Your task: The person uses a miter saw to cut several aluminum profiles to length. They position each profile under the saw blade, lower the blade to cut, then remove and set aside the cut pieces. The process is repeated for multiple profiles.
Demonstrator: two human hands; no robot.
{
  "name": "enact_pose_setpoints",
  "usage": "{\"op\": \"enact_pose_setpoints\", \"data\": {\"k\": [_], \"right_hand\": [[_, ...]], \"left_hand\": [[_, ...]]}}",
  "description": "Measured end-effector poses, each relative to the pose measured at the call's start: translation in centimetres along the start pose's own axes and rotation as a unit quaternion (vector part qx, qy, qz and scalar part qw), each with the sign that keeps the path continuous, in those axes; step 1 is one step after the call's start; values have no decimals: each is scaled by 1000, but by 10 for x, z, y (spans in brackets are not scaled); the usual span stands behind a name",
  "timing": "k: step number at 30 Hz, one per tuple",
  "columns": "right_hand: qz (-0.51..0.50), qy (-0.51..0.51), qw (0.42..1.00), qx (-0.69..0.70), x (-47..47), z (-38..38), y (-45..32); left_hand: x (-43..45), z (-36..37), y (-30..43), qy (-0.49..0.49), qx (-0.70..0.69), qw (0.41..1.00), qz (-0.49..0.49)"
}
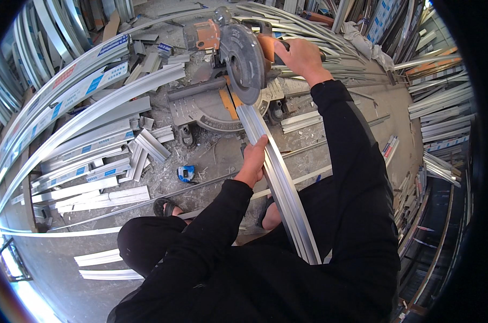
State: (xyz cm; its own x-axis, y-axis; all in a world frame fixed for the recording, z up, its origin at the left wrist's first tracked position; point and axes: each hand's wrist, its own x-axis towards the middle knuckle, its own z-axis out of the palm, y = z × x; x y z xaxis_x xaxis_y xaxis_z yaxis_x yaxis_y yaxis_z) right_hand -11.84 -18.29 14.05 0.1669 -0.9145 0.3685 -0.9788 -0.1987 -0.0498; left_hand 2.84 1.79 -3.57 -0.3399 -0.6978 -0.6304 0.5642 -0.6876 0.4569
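A miter saw (244,60) with an orange and grey head stands on the floor before me, its round blade and guard low over the turntable (215,111). My right hand (302,58) is closed around the saw's orange and black handle at the right. Below the saw, my left hand (254,159) grips a long silver metal profile (284,181) from its left side. The far end of this profile lies at the turntable by the blade; its near end reaches back beside my body. Whether the blade touches it or spins I cannot tell.
Long metal profiles (94,101) and short offcuts (153,145) lie to the left. A blue and white tape measure (186,174) rests on the floor near my sandalled foot (169,208). More profiles (441,109) are stacked along the right. Metal shavings litter the floor around the saw.
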Motion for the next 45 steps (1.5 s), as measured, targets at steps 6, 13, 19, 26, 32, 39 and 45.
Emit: {"op": "enact_pose_setpoints", "data": {"k": [6,13,19,26,32,39,45], "right_hand": [[-1,-2,1000,-3,-3,0,-1],[3,-9,1000,-5,-6,2,-1],[13,-16,1000,-9,-7,-1,-4],[16,-21,1000,-9,-7,-2,-5],[2,-12,1000,-22,2,-5,-2],[12,-19,1000,-16,-4,0,-2],[2,-6,1000,-11,-6,2,-1]], "left_hand": [[6,-4,1,-3,5,1000,-12],[10,-5,1,2,3,1000,2],[11,-3,2,6,4,1000,11],[6,-1,6,4,8,1000,2],[-12,6,-8,13,17,1000,5],[-28,19,-6,5,63,995,80],[-32,21,2,7,62,996,71]]}}
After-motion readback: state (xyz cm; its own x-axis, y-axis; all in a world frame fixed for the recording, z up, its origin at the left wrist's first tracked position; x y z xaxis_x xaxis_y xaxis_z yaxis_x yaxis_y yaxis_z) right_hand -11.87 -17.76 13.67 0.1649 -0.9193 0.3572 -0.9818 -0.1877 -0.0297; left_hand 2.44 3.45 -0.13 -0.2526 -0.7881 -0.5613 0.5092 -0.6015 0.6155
